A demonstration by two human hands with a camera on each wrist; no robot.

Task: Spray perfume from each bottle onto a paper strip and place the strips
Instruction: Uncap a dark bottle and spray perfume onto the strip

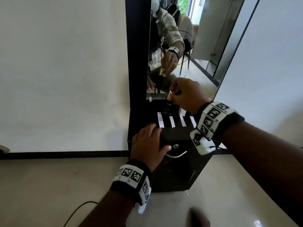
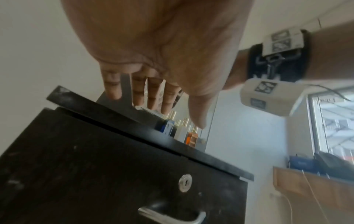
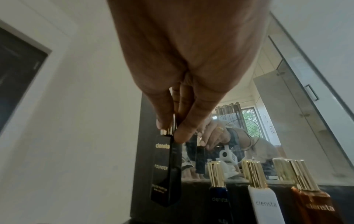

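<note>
My right hand pinches the gold cap of a black perfume bottle at the back of a small black cabinet. In the right wrist view the fingertips clamp the cap and the black bottle hangs slightly tilted, its base apparently just off the top. A dark blue bottle, a white one and an amber one stand in a row to its right. Several white paper strips lie side by side in front of them. My left hand lies flat on the cabinet's front left edge.
A tall mirror leans right behind the bottles and reflects my hands. The cabinet front has a lock and a metal handle. White wall stands to the left, and a dark cable runs over the floor below.
</note>
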